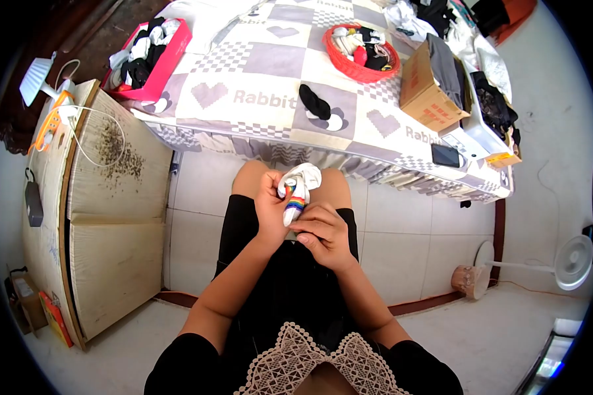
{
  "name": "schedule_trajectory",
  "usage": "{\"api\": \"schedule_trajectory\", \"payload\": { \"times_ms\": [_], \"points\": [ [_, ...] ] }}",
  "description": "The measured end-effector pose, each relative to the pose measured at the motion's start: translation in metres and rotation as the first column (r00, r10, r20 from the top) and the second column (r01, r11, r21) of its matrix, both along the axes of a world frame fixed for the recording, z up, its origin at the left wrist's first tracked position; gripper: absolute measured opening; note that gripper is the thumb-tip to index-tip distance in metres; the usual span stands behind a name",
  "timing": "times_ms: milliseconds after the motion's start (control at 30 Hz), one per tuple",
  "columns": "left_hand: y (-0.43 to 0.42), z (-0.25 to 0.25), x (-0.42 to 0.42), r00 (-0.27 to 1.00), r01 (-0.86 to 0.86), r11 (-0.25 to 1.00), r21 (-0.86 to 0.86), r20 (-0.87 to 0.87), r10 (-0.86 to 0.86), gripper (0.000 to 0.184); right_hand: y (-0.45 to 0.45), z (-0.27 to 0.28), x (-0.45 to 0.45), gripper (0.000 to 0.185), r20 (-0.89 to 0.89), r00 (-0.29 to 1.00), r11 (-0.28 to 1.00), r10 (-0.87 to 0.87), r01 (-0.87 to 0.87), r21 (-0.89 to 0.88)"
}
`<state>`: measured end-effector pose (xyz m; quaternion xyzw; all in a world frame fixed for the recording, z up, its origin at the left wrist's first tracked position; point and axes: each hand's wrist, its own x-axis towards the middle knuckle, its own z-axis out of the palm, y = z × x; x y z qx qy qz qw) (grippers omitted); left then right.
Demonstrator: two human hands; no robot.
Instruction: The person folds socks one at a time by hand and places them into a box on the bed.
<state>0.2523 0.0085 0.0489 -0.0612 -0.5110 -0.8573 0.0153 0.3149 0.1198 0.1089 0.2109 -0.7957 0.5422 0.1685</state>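
A white sock [302, 178] with rainbow stripes is bunched up above my lap, its narrow tip pointing down toward me. My left hand [270, 205] is closed around its left side, thumb against the striped part. From the lower right, my right hand [325, 234] reaches in with curled fingers closed at the sock's tip; the exact fingertip contact is partly hidden. On the bed ahead of my hands lies a black rolled sock [314, 102].
The bed [263, 72] holds a pink box [171, 59] of socks, a red basket [360, 74] of socks, a cardboard box [431, 92] with clothing, and a phone [445, 155]. A wooden cabinet [115, 217] stands at left, a white fan [572, 262] at right.
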Motion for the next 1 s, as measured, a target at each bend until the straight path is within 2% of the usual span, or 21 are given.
{"api": "schedule_trajectory", "payload": {
  "times_ms": [33, 100, 133, 167, 233, 267, 300, 400, 433, 500, 567, 633, 667, 767, 800, 833, 867, 900, 933, 967, 1000],
  "points": [
    [-0.003, -0.004, -0.002, 0.996, 0.071, 0.992, 0.102, 0.04, -0.075, 0.021, 0.001, -0.007, 0.001, 0.011, -0.001, 1.0, 1.0, 0.0, 0.0, -0.002],
    [-0.004, -0.004, -0.002, 0.997, 0.07, 0.996, 0.062, 0.014, -0.071, 0.02, 0.003, -0.019, 0.005, 0.012, 0.28, 0.917, 0.885, -0.285, 0.363, -0.291],
    [-0.005, 0.002, 0.0, 0.991, 0.122, 0.988, 0.09, 0.04, -0.126, 0.021, 0.004, -0.013, 0.004, 0.015, 0.407, 0.788, 0.78, -0.462, 0.58, -0.236],
    [-0.006, 0.009, 0.002, 0.981, 0.174, 0.977, 0.12, 0.064, -0.182, 0.022, 0.006, -0.013, -0.004, 0.015, 0.408, 0.787, 0.779, -0.463, 0.581, -0.236],
    [-0.005, 0.015, 0.005, 0.972, 0.219, 0.97, 0.103, 0.061, -0.226, 0.023, 0.012, -0.015, -0.023, 0.019, 0.41, 0.826, 0.734, -0.387, 0.545, -0.406],
    [-0.002, 0.012, 0.005, 0.973, 0.221, 0.971, 0.091, 0.045, -0.226, 0.023, 0.02, -0.017, -0.025, 0.02, 0.431, 0.868, 0.851, -0.248, 0.408, -0.332],
    [-0.001, 0.01, 0.004, 0.974, 0.223, 0.972, 0.078, 0.029, -0.225, 0.024, 0.019, -0.019, -0.025, 0.02, 0.43, 0.868, 0.85, -0.25, 0.409, -0.332],
    [0.001, 0.008, 0.002, 0.988, 0.154, 0.988, -0.02, -0.004, -0.154, 0.023, 0.015, -0.022, -0.023, 0.011, 0.507, 0.862, 0.703, -0.026, 0.376, -0.603],
    [0.0, 0.007, 0.002, 0.993, 0.117, 0.991, -0.069, -0.022, -0.119, 0.023, 0.013, -0.022, -0.021, 0.011, 0.507, 0.862, 0.703, -0.021, 0.373, -0.605],
    [0.0, 0.007, 0.002, 0.99, 0.143, 0.986, -0.084, -0.005, -0.144, 0.023, 0.007, -0.022, -0.015, 0.009, 0.438, 0.891, 0.563, 0.122, 0.301, -0.77],
    [0.005, 0.009, 0.003, 0.998, 0.032, 0.989, -0.143, -0.044, -0.039, 0.023, -0.005, -0.02, -0.008, 0.012, 0.381, 0.914, 0.617, 0.143, 0.219, -0.756],
    [0.002, 0.017, 0.005, 0.997, -0.015, 0.982, -0.19, -0.083, 0.0, 0.024, -0.022, -0.016, -0.005, 0.022, 0.36, 0.933, 0.774, 0.022, 0.212, -0.596],
    [-0.001, 0.023, 0.007, 0.991, -0.067, 0.953, -0.296, -0.127, 0.03, 0.026, -0.024, -0.017, -0.003, 0.031, 0.337, 0.937, 0.883, -0.097, 0.237, -0.404],
    [0.0, 0.016, 0.011, 0.982, -0.148, 0.88, -0.452, -0.173, 0.076, 0.03, -0.016, -0.048, -0.006, 0.029, 0.412, 0.882, 0.907, -0.227, 0.346, -0.242],
    [0.002, 0.012, 0.009, 0.985, -0.129, 0.869, -0.477, -0.165, 0.056, 0.03, -0.017, -0.044, -0.009, 0.023, 0.48, 0.866, 0.809, -0.135, 0.377, -0.451],
    [0.002, 0.01, 0.008, 0.987, -0.113, 0.858, -0.502, -0.156, 0.039, 0.029, -0.013, -0.038, -0.012, 0.016, 0.478, 0.866, 0.782, -0.15, 0.399, -0.478],
    [0.001, 0.008, 0.009, 0.984, 0.0, 0.896, -0.443, -0.161, -0.08, 0.027, -0.008, -0.038, -0.016, 0.014, 0.46, 0.87, 0.759, -0.178, 0.419, -0.498],
    [-0.003, 0.011, 0.01, 0.959, 0.263, 0.923, -0.282, -0.032, -0.283, 0.024, -0.002, -0.039, -0.019, 0.013, 0.444, 0.871, 0.735, -0.208, 0.439, -0.517],
    [-0.006, 0.015, 0.01, 0.918, 0.397, 0.914, -0.09, 0.04, -0.395, 0.027, 0.003, -0.039, -0.022, 0.011, 0.424, 0.87, 0.717, -0.251, 0.461, -0.523],
    [-0.008, 0.017, 0.009, 0.855, 0.502, 0.857, 0.113, 0.085, -0.512, 0.029, 0.012, -0.043, -0.023, 0.008, 0.412, 0.888, 0.711, -0.205, 0.424, -0.561],
    [-0.009, 0.016, 0.007, 0.853, 0.505, 0.855, 0.115, 0.087, -0.515, 0.029, 0.019, -0.039, -0.024, 0.008, 0.403, 0.903, 0.719, -0.148, 0.378, -0.583]
  ]
}}
